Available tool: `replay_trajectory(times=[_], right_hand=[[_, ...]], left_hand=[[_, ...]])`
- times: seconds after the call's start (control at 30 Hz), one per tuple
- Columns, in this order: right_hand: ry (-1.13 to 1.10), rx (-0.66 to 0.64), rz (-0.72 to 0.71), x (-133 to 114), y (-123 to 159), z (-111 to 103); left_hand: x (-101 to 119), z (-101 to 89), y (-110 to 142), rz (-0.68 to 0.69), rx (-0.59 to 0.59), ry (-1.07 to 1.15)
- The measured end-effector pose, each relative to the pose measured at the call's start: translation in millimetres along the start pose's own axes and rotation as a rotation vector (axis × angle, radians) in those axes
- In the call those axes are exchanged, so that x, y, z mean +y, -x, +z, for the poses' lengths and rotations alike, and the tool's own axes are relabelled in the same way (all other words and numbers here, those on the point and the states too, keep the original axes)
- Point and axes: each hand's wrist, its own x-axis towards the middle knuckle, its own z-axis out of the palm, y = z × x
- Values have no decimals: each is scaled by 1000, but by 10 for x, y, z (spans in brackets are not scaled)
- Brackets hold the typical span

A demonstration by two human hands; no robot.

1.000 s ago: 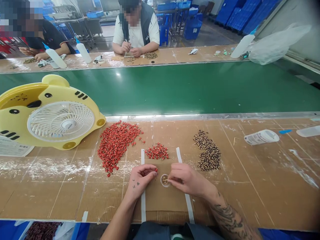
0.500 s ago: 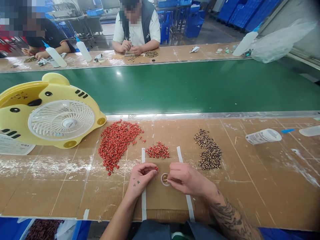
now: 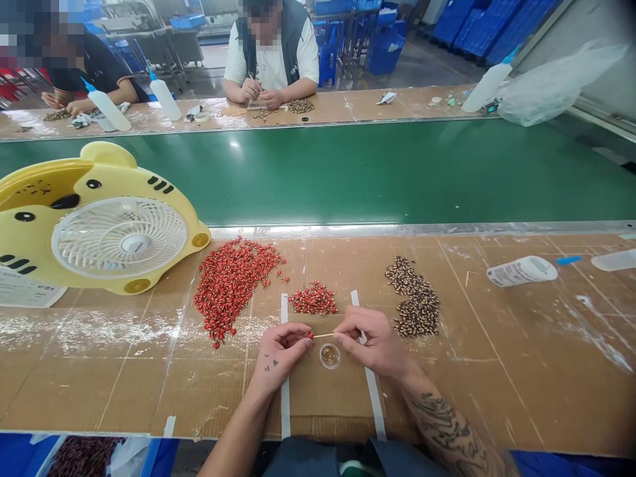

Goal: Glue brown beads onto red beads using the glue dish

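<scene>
Between thumb and forefinger, my left hand (image 3: 284,351) pinches a small red piece (image 3: 311,335). My right hand (image 3: 370,338) grips a thin wooden stick (image 3: 325,336), whose tip meets the red piece. Just below the stick sits a small round clear dish (image 3: 330,356) on a cardboard pad (image 3: 330,397) edged with white tape. A small heap of red pieces (image 3: 313,298) lies at the pad's far edge. Further left spreads a larger pile of red pieces (image 3: 233,285). To the right of my right hand is a pile of black and tan pieces (image 3: 415,298).
A yellow animal-faced fan (image 3: 119,225) stands at the left. At the right lie a white bottle (image 3: 521,271) and a blue nozzle (image 3: 569,260). A green conveyor belt (image 3: 348,172) runs beyond the table. Two people sit across it, near several squeeze bottles (image 3: 163,95).
My right hand has moved up from the clear dish, bringing the stick's tip to the red piece. My left hand stays in place, still pinching that piece.
</scene>
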Motion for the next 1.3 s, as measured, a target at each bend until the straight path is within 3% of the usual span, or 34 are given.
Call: replay_trajectory(times=[0.3,0.5,0.67,0.73,0.83,0.93,1.0,1.13,1.3], right_hand=[[33,-9,15,31,9,59],[53,3,17,-16,5,-76],[164,-247,72,-61,94,-183],[226,-284,94,-45,133,-223],[303,-186,145,60,146,-414],[500,-3,211,222,102,-777],[677,45,245,333,51,-1019],[855,-105,206,529,-72,-1229],[911,-257,122,665,-203,-1110]], left_hand=[[38,21,9,-4,0,5],[35,19,13,-15,3,10],[45,19,24,-17,13,0],[41,11,26,-17,19,-12],[28,-10,11,-19,28,-33],[21,-24,-11,-31,21,-42],[25,-24,-19,-36,16,-44],[33,-19,-18,-24,21,-54],[20,-26,-13,4,28,-68]])
